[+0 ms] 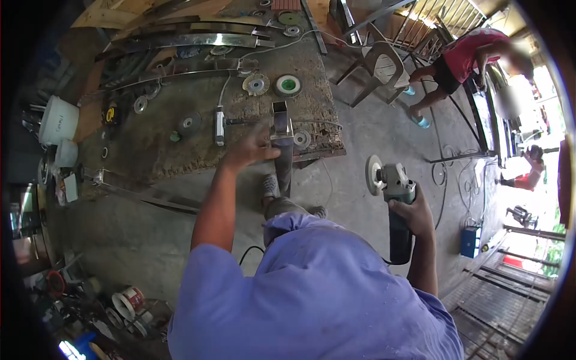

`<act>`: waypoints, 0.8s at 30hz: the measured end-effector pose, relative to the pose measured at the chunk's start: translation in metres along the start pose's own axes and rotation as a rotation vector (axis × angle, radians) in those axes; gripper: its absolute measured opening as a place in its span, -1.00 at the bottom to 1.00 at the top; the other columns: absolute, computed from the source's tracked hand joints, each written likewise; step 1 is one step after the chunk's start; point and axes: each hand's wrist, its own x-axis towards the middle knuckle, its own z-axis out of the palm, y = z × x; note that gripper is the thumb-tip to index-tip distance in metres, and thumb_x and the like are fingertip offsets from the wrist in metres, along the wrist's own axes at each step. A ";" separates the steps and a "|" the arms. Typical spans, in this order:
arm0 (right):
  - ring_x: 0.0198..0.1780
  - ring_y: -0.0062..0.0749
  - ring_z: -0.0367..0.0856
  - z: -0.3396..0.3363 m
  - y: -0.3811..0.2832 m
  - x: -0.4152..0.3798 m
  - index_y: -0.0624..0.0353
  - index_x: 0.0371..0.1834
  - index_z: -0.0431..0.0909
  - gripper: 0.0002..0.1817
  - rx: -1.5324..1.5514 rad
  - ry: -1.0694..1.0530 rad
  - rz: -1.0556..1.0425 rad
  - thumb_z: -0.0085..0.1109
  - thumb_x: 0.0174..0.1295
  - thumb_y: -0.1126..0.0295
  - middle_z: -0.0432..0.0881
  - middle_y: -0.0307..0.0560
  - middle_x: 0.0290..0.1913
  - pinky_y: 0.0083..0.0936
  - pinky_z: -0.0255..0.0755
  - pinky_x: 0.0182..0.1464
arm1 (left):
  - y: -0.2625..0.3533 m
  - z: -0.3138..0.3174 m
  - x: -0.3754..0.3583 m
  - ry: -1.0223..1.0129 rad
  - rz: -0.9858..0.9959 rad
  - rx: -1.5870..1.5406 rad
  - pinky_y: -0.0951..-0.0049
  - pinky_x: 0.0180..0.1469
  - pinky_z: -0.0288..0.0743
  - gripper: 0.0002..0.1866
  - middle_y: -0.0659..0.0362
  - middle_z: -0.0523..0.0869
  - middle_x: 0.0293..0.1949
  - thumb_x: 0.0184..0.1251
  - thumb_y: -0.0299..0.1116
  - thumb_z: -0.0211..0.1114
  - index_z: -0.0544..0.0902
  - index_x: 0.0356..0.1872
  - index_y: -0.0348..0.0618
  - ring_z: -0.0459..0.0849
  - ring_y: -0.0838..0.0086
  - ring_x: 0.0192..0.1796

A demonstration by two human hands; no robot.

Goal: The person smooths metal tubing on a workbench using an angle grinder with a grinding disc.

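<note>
View from above the worker's shoulders, looking down at the bench edge. The left hand [251, 150] is reaching forward and is closing around the square steel tube [283, 153], which is leaning with its open upper end against the front edge of the workbench [180, 153] and its lower end running down toward the floor near the worker's foot [270, 186]; the tube's long axis is therefore lying steeply, almost along the line of sight, pointing away from the body and up to the bench. The fingers are wrapping the tube just below its open mouth, though motion blur is hiding how tightly they are gripping. The right hand [411, 213] is holding an angle grinder [393, 204] by its body, fully closed around it, with the disc [375, 175] facing left toward the tube and the tool's length running back toward the worker. Grinder and tube are standing well apart, with bare concrete floor [360, 138] between them; the tube is lying to the left of and slightly beyond the disc, so the left hand is the nearer one and is already on the work. On the bench behind, loose grinding discs [288, 85], a second power tool [219, 125] and long metal strips [192, 41] are lying. At upper right another person [462, 60] is bending over a frame beside a plastic chair [379, 66], clear of the worker's hands.
</note>
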 end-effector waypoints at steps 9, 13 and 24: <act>0.00 -0.31 0.69 -0.008 0.005 -0.038 0.30 0.23 0.46 -0.02 0.052 -0.068 -0.025 0.76 -0.20 -0.01 0.69 0.00 -0.03 -0.34 0.56 0.08 | -0.004 0.064 -0.024 0.490 0.208 0.243 0.38 -0.10 0.61 -0.63 0.20 0.78 -0.25 0.15 -0.29 0.54 0.66 -0.10 -0.25 0.73 0.52 -0.22; 0.02 -0.30 0.70 -0.006 0.000 -0.033 0.29 0.25 0.45 0.02 0.020 -0.098 -0.028 0.79 -0.26 -0.03 0.70 0.01 -0.03 -0.33 0.57 0.09 | 0.011 0.103 -0.010 0.829 0.093 0.143 0.35 -0.15 0.64 -0.56 0.09 0.78 -0.27 0.15 -0.31 0.56 0.59 -0.04 -0.30 0.79 0.40 -0.26; 0.03 -0.21 0.73 0.016 -0.089 -0.005 0.26 0.25 0.46 -0.07 -0.238 -0.243 -0.168 0.73 -0.19 0.08 0.73 0.07 -0.03 -0.32 0.56 0.11 | -0.037 0.093 -0.021 0.684 0.077 0.980 0.17 0.14 0.60 -0.21 -0.06 0.81 -0.16 0.15 -0.01 0.59 0.50 0.24 -0.39 0.81 0.16 -0.01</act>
